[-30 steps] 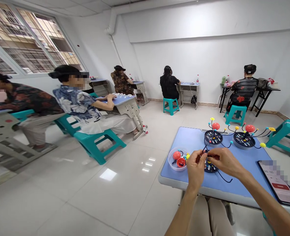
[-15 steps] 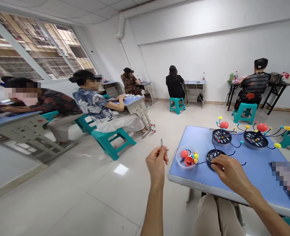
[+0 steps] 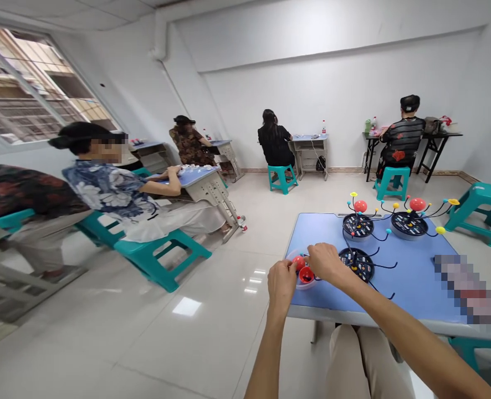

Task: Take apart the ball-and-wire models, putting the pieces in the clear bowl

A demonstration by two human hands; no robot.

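Note:
At the left rim of a clear round bowl (image 3: 305,286), my left hand (image 3: 281,280) is closed, its fingertips pressed together; what they hold is too small to make out. My right hand (image 3: 323,261) reaches over the bowl's right side with curled fingers, and anything in them is hidden. Inside the bowl lie a red ball (image 3: 298,262) and a red half shell (image 3: 306,274). Right beside the bowl stands a black round base (image 3: 364,266) with bare curved black arms. Behind it are two models (image 3: 358,225) (image 3: 409,224) with red balls and small coloured balls on their arms.
The blue table (image 3: 415,282) holds a blurred-out flat object (image 3: 472,291) at its right. Green stools (image 3: 162,257) and several seated people at other desks surround it. An unoccupied green stool (image 3: 482,208) stands at the far right.
The view has turned rightward. My right hand has left the bare black base and moved over the bowl. My left hand has come to the bowl's rim; the grey stick above it no longer shows.

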